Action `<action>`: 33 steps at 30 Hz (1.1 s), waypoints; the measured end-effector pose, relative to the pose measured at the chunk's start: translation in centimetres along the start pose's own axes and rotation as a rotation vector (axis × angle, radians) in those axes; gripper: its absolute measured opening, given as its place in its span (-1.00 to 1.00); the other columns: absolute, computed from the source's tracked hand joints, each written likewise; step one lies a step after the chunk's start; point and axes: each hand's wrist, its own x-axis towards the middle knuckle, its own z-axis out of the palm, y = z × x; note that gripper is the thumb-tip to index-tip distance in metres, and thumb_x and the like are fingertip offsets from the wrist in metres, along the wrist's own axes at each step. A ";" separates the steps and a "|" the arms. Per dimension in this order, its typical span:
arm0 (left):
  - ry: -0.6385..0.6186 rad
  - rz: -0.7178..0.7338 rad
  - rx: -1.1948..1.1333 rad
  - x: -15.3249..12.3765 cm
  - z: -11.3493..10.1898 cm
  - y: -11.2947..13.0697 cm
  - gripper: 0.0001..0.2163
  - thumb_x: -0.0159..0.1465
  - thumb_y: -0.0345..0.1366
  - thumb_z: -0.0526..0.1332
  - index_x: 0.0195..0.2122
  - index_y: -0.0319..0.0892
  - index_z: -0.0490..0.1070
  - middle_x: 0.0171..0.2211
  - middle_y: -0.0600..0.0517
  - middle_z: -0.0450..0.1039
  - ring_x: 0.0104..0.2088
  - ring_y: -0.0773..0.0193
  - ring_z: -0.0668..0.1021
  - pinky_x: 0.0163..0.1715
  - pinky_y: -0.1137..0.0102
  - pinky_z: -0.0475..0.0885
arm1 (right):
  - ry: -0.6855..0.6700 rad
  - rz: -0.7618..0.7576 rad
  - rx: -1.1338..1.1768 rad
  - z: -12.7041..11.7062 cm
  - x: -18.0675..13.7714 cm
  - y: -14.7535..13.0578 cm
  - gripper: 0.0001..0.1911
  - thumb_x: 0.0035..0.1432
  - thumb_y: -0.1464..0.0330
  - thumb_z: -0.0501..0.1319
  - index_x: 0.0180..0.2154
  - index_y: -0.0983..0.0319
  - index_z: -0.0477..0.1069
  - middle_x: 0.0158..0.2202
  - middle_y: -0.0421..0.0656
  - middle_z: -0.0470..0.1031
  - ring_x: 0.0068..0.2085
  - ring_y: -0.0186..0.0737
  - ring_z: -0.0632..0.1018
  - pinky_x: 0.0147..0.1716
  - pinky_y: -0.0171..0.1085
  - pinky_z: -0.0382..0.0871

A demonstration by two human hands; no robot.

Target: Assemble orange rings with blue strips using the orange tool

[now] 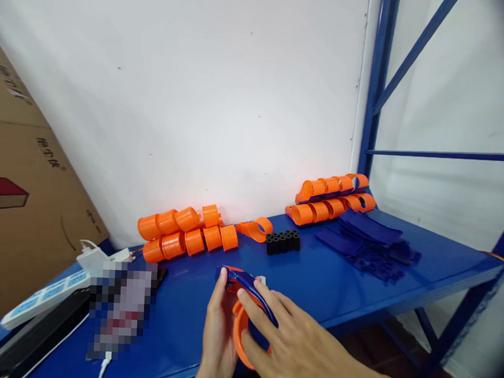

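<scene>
An orange plastic ring part [239, 336] with a dark blue curved strip [243, 278] along its top is held over the front of the table. My left hand [221, 332] is closed around its left side, thumb on the near end of the blue strip. Across the right side lies my right hand [298, 338], its fingers bent over the blue strip and the ring. Both hands grip the same piece; my fingers cover part of it. Just beyond stand a loose orange ring part [256, 229] and a cluster of black cylinders [283, 242].
Orange ring parts stand in rows at back left [174, 244] and back right [324, 210]. Dark blue flat strips [371, 227] lie in a pile on the right. A white power strip [42, 297], a black bar [45, 333] and a cardboard box [29, 212] are at left.
</scene>
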 end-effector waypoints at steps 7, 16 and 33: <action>-0.087 0.108 0.009 -0.1 -0.5 0.0 -0.71 0.18 -0.07 0.31 -0.23 -0.21 0.53 -0.28 -0.06 0.64 -0.26 0.07 0.66 -0.19 0.25 0.55 | 0.081 0.003 0.081 -1.1 -2.0 2.4 -0.75 0.27 0.36 0.17 -0.05 0.34 0.43 0.10 0.11 0.47 0.23 0.06 0.36 0.19 -0.07 0.32; -0.100 0.333 0.287 0.3 -0.7 -1.3 -0.61 0.12 -0.26 0.40 -0.02 -0.14 0.43 -0.32 0.03 0.57 -0.29 0.16 0.63 -0.25 0.31 0.55 | 0.066 0.257 0.273 -1.7 -2.6 3.7 -0.47 0.27 0.30 0.21 0.22 0.26 0.18 0.17 0.00 0.41 0.16 -0.07 0.44 0.02 -0.18 0.47; -0.207 0.207 0.403 0.6 -0.8 -0.9 -0.53 0.33 -0.01 0.09 0.12 -0.26 0.24 -0.04 -0.30 0.54 -0.15 -0.08 0.64 -0.19 0.11 0.52 | 0.455 0.847 0.574 0.8 -0.7 14.4 -0.46 0.19 0.13 0.24 0.12 0.26 0.30 -0.33 -0.16 0.53 -0.38 -0.23 0.57 -0.37 -0.30 0.50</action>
